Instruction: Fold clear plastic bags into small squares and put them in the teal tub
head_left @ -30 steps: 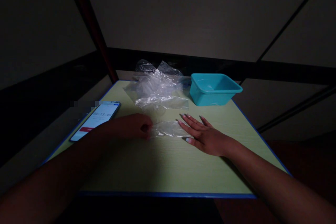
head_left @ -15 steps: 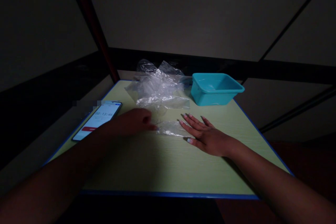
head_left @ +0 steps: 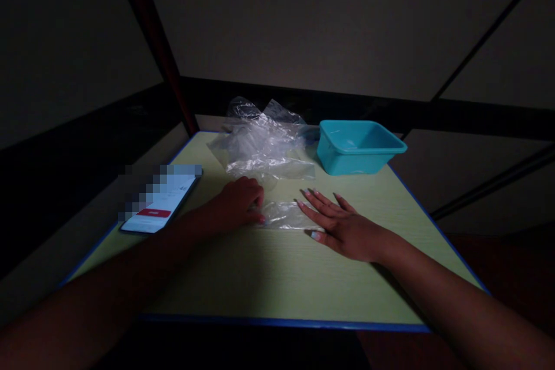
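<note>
Just below the middle of the frame, a flat strip of clear plastic (head_left: 286, 217) lies on the pale green table (head_left: 299, 277), its long axis running left to right, nearly parallel to the front blue edging (head_left: 281, 322). One end points to the left hand (head_left: 240, 201), the other runs under the fingers of the right hand (head_left: 344, 231).

The left hand is curled, fingertips and thumb at the strip's left end; whether they are clamped on the film I cannot tell. The right hand lies palm down with its fingers spread apart, pressing on the strip's right end.

Toward the bottom of the frame, a broad stretch of tabletop separates the strip from the front edge. Above the strip, a narrower band leads to a crumpled heap of clear plastic (head_left: 264, 147) near the far edge. At upper right of centre, a teal tub (head_left: 353, 163) stands close to the right edge. Left of centre, a phone (head_left: 171, 199) slants alongside the left edge, near the left forearm.
</note>
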### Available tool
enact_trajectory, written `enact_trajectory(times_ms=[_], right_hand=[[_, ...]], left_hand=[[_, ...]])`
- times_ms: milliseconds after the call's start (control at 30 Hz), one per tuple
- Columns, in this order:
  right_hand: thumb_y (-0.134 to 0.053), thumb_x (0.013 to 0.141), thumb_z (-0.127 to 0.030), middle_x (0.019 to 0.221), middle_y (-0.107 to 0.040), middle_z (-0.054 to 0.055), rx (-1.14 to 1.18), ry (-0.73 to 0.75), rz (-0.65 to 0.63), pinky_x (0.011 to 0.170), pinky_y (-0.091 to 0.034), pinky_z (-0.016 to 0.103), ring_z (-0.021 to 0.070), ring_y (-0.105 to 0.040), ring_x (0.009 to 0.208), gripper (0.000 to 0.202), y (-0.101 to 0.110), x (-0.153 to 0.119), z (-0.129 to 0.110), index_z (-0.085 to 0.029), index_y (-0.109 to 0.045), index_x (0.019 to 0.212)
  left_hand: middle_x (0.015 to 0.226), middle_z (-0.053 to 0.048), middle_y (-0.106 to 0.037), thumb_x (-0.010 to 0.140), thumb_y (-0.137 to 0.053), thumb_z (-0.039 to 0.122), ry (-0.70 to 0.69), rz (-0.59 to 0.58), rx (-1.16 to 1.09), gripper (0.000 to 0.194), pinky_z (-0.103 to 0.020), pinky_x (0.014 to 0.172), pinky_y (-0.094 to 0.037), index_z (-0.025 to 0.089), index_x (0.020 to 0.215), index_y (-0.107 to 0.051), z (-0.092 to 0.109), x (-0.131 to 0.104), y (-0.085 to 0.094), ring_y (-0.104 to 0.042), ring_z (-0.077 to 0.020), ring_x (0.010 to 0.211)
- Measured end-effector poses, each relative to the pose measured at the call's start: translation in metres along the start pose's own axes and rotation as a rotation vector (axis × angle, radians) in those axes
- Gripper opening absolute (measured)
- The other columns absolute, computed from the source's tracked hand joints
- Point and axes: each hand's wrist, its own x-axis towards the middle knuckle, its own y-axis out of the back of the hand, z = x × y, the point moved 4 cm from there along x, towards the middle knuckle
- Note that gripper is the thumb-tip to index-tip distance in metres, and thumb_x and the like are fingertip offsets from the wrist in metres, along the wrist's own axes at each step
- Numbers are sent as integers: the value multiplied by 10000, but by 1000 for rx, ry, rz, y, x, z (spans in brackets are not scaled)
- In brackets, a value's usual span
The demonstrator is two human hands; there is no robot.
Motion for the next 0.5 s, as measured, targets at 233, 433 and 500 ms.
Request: enact_trajectory(times_ms=[233, 433, 500], right_hand=[[-311, 1011, -496, 1607, -4, 77, 29, 26, 41, 1135, -140, 643, 309, -67, 1475, 614, 2, -1, -1, -306, -90, 1552], [-338, 1005, -500, 1605, -68, 87, 53, 32, 53, 1123, -154, 661, 316, -111, 1468, 616, 0, 0, 0, -323, -103, 1547], [-346, 1003, -500, 1603, -88, 85, 58, 46, 86, 1125, -161, 658, 320, -132, 1465, 616, -1, 0, 1, -334, -105, 1545]], left_hand=[[862, -29, -573, 772, -617, 294, 84, -37, -161, 153, -298, 709, -371, 196, 754, -501, 1, -2, 2, -505, -207, 843], [845, -12, -574, 759, -537, 185, 89, -10, -163, 89, -275, 661, -394, 206, 818, -475, 3, -5, 1, -529, -183, 781], [919, -36, -572, 760, -516, 141, 102, 31, -142, 161, -288, 712, -425, 195, 911, -499, 1, -5, 1, -543, -188, 828]])
